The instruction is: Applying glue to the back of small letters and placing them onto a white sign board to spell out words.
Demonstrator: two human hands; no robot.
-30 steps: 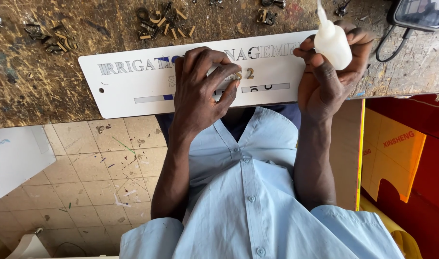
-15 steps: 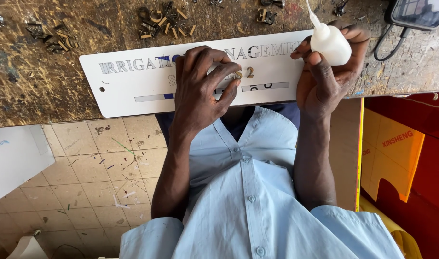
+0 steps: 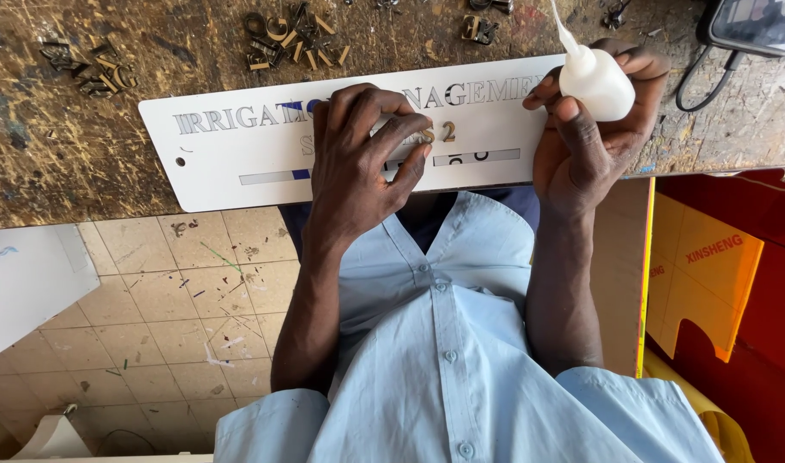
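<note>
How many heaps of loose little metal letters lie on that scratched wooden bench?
3: a dark heap at far left, a bigger brass-coloured heap above the white sign, a small heap right of it. More may lie past the top edge.

left hand (image 3: 358,163) is pressing down on the white sign plate (image 3: 238,163), right hand (image 3: 590,129) is gripping a small white bottle (image 3: 596,83), probably glue.

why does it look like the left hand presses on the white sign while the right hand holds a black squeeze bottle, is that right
Not quite: the squeeze bottle in the right hand is white, not black, as the head view shows. The left hand does press on the white sign.
</note>
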